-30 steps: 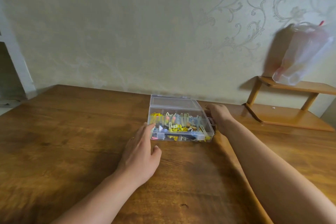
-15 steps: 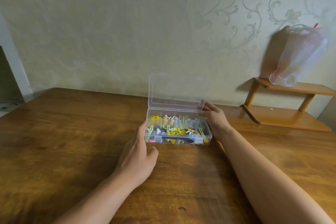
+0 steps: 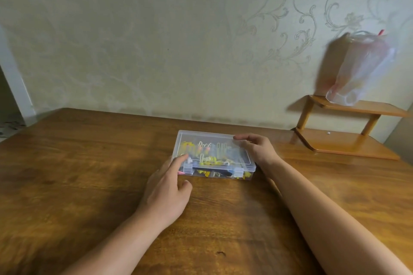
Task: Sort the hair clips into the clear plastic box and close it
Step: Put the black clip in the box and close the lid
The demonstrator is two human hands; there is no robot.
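Here the left hand point(image 3: 166, 194) is resting on the bench point(image 3: 67, 185), its straight fingers point(image 3: 178, 161) touching the left front corner of the clear plastic box point(image 3: 214, 154), probably steadying it. The hair clips point(image 3: 207, 152) are lying inside under the lowered lid. The right hand point(image 3: 257, 148) is pressing loosely curved fingers onto its right edge, seemingly seating it.

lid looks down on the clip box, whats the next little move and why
Probably press the two front latches shut. The lid lies flat over the hair clips in the clear plastic box, the left hand has a fingertip at the lid's front left corner, and the right hand rests on its right side. Whether the latches have clicked isn't visible.
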